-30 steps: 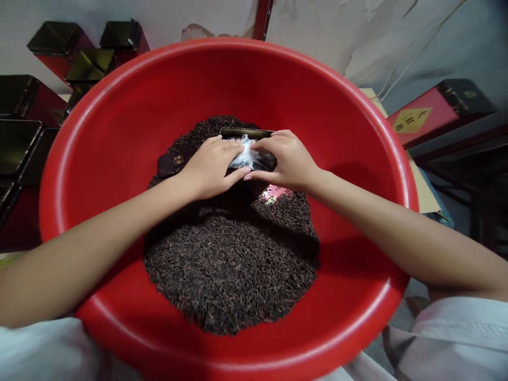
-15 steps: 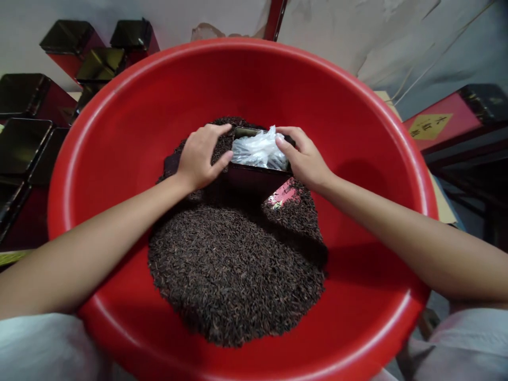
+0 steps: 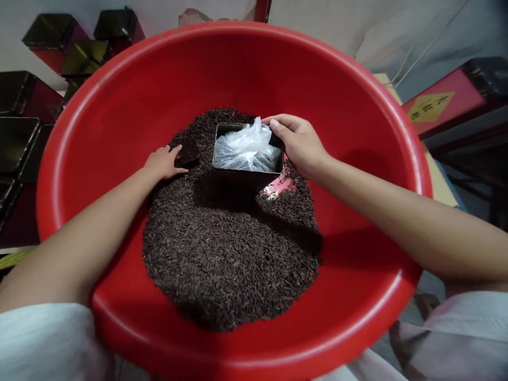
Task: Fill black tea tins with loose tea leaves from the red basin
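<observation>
A big red plastic basin (image 3: 119, 106) holds a heap of dark loose tea leaves (image 3: 226, 254). A square tin (image 3: 248, 170) stands in the heap, open at the top, with a clear plastic bag (image 3: 246, 148) bunched inside it. My right hand (image 3: 299, 143) grips the tin's far right rim, fingers curled over the edge by the bag. My left hand (image 3: 162, 163) lies on the leaves to the tin's left, its fingers closed on a dark lid (image 3: 187, 153) half sunk in the tea.
Several dark square tins with red sides (image 3: 24, 106) are stacked at the left beyond the basin. A red box with a yellow label (image 3: 436, 106) lies at the right on a dark shelf. A pale wall stands behind. My white clothing fills the bottom corners.
Both hands were together over the tin, pressing the bag in. My left hand has moved off to the left onto the dark lid. My right hand stays at the tin's rim.
</observation>
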Demonstrator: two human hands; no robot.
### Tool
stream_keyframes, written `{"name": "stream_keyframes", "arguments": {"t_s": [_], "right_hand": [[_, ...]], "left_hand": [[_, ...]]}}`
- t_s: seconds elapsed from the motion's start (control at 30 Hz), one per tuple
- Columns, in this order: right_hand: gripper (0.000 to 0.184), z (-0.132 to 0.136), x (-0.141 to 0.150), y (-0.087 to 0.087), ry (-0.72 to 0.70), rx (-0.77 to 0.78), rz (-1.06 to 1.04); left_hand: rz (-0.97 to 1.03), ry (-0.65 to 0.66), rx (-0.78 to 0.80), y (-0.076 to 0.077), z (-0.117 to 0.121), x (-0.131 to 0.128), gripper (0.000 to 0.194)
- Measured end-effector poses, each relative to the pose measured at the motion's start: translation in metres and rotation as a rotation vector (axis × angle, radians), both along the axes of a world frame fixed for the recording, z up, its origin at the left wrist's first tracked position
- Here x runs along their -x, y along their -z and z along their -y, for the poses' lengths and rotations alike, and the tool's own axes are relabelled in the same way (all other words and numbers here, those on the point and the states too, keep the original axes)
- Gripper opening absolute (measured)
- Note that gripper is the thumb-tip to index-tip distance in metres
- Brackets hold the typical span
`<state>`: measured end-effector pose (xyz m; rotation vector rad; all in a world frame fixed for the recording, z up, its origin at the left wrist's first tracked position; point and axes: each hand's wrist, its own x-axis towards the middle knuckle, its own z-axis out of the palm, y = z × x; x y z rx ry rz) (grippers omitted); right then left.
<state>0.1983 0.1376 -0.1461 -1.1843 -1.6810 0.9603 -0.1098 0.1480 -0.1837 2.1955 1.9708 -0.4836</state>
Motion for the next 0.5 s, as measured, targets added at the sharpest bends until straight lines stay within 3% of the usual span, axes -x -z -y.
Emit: {"name": "stream_keyframes", "arguments": {"t_s": [0.1, 0.2, 0.27, 0.4, 0.5], "right_hand": [[0.024, -0.008, -0.002, 0.009, 0.067, 0.046, -0.073], [0.031, -0.015, -0.001, 0.018, 0.16, 0.107, -0.146], [0.041, -0.016, 0.002, 0.022, 0.192, 0.129, -0.186], [0.065, -0.01, 0.008, 0.022, 0.123, 0.148, -0.137], [0.079, -0.002, 0.012, 0.015, 0.02, 0.158, -0.108]], "left_hand": [[-0.058, 0.029, -0.023, -0.011, -0.004, -0.008, 0.063], [-0.097, -0.074, -0.053, -0.032, -0.007, -0.012, 0.05], [-0.072, -0.148, -0.119, -0.051, -0.005, -0.012, 0.051], [0.061, -0.18, -0.366, -0.083, 0.006, -0.022, 0.047], [0.186, -0.093, -0.593, -0.094, 0.017, -0.045, 0.048]]}}
